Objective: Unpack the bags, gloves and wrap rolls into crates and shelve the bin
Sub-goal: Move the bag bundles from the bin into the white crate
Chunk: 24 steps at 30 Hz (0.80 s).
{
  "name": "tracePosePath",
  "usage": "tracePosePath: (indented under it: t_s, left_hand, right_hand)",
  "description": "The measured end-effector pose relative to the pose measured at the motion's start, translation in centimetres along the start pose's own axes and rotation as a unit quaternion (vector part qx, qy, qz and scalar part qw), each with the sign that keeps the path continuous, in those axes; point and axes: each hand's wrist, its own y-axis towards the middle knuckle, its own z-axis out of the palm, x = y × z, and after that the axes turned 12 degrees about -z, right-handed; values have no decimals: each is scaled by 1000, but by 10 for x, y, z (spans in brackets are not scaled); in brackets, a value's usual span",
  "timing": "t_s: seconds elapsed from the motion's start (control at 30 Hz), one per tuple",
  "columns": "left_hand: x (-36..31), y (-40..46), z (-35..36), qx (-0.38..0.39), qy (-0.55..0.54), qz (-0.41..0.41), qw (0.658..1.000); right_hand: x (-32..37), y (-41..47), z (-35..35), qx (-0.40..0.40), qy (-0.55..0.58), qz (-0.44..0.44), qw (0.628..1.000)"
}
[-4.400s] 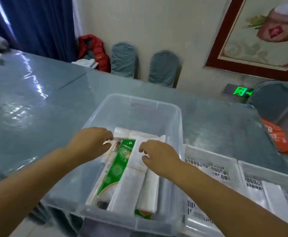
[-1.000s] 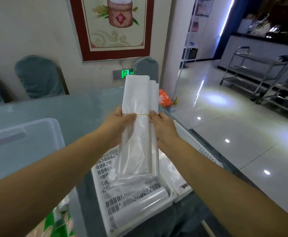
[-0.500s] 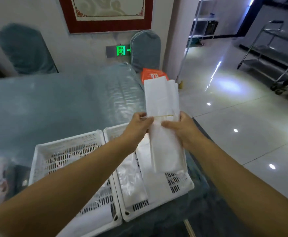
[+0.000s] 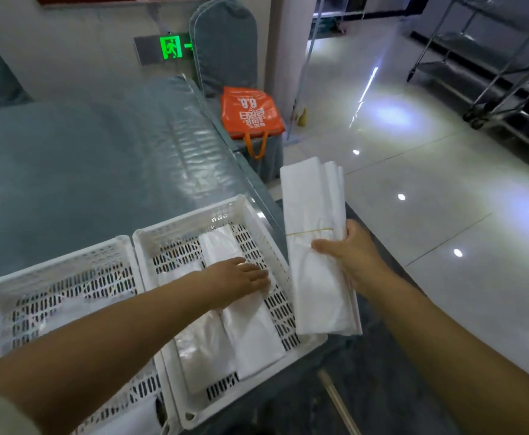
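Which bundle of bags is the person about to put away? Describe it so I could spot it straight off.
Find the two white slotted crates on the grey table; take the right-hand crate. Just past its right rim, the right hand holds a long white bag bundle in the air. Unlike the bag packs lying flat in that crate under the left hand, it has a thin yellow rubber band round its middle.

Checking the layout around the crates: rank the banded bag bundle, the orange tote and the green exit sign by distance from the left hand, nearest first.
From the left hand, flat on bags in the right crate:
1. Banded bag bundle, just to its right, gripped by the right hand.
2. Orange tote, beyond the table's far corner.
3. Green exit sign, on the back wall.
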Motion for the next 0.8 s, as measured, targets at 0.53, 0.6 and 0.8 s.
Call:
tracePosePath:
  t_s: [0.53,0.6,0.8]
  left_hand:
    - [13,15,-6,-23,16,73,997]
    - [14,13,-5,-37,16,73,997]
    - [21,-2,-4,-92,-1,85,992]
  right_hand:
    - [-6,-5,4,-10,-3,25,1000]
    - [-6,-4,6,-10,-6,19,1000]
    - [5,-3,25,12,-44,-18,999]
